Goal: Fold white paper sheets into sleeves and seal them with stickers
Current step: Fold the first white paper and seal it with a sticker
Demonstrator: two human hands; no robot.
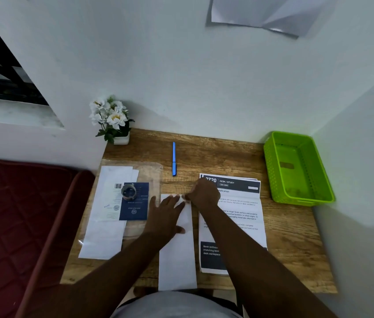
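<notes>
A long folded white paper sheet (178, 255) lies lengthwise on the wooden desk (291, 239), its near end over the desk's front edge. My left hand (164, 214) lies flat on the upper half of the sheet, fingers spread and straight. My right hand (203, 195) is at the sheet's far right corner, fingers curled and pinching the paper edge there. A roll of tape or stickers (129, 191) sits on a dark blue booklet (134, 203) to the left.
More white sheets (105, 235) and a clear plastic sleeve lie at the left. A printed instruction page (238, 216) lies at the right, a green basket (296, 168) at the far right, a blue pen (174, 158) and a flower pot (115, 120) by the wall.
</notes>
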